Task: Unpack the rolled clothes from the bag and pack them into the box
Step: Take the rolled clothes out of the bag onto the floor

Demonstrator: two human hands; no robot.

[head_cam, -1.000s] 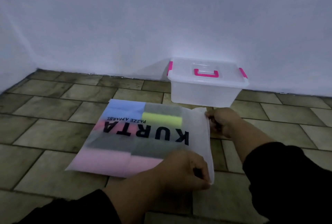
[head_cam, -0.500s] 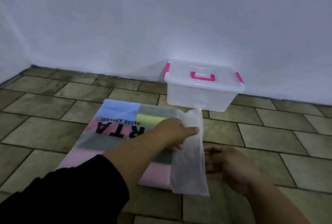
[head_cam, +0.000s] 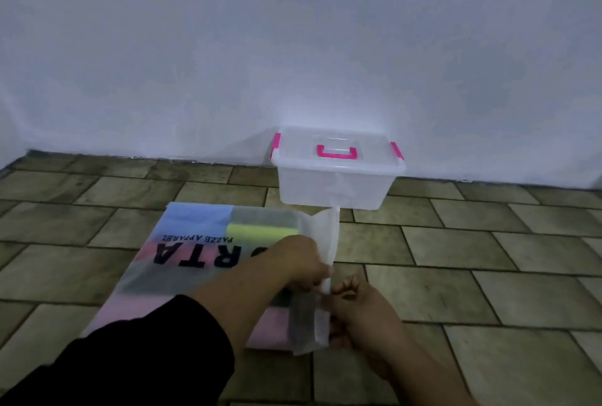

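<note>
1. The bag [head_cam: 195, 262] is a thin, half-clear white one with black letters printed on it. It lies flat on the tiled floor [head_cam: 456, 242], a little left of the middle.
2. The rolled clothes are inside the bag and show through it as blocks of colour: a blue one [head_cam: 198, 218] at the far left corner, a yellow-green one [head_cam: 260, 231] beside it, and a pink one [head_cam: 270, 330] at the near edge.
3. The bag's open end is on the right side, where its flap [head_cam: 324, 229] stands up from the floor.
4. The left hand [head_cam: 301, 263] reaches across the bag, and its fingers are closed in a pinch on the flap's edge. A black sleeve [head_cam: 146, 356] covers this arm.
5. The right hand [head_cam: 358, 314] is just beside the left one, nearer to the camera. Its fingers curl around the lower part of the same flap, so both hands are grasping the bag.
6. The box [head_cam: 332, 187] is of clear plastic and stands on the floor against the white wall [head_cam: 293, 47], just behind the bag's far right corner.
7. Its lid [head_cam: 299, 148] is on (the pink handle [head_cam: 337, 153] lies flat on top), and pink latches sit at both ends.
</note>
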